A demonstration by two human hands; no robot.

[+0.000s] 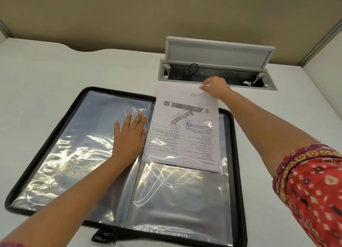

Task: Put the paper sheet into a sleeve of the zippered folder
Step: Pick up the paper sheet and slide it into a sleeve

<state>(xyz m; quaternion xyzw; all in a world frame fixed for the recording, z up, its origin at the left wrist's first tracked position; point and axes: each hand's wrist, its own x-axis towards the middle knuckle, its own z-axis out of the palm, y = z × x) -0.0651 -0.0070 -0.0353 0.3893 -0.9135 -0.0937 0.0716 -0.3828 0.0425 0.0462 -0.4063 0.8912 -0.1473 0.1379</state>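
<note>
A black zippered folder (pixel 55 128) lies open on the white desk, clear plastic sleeves spread on both halves. A printed paper sheet (pixel 185 132) sits partway inside the right-hand sleeve (pixel 175 191); its lower part is under the plastic and its top sticks out past the folder's far edge. My right hand (pixel 215 86) pinches the sheet's far top corner. My left hand (pixel 130 133) lies flat, fingers spread, pressing on the left-hand sleeves beside the spine.
An open grey cable hatch (pixel 218 52) with a raised lid and a black plug inside sits in the desk just beyond the sheet. A beige partition wall stands behind the desk. The zipper pull (pixel 100 235) hangs at the folder's near edge.
</note>
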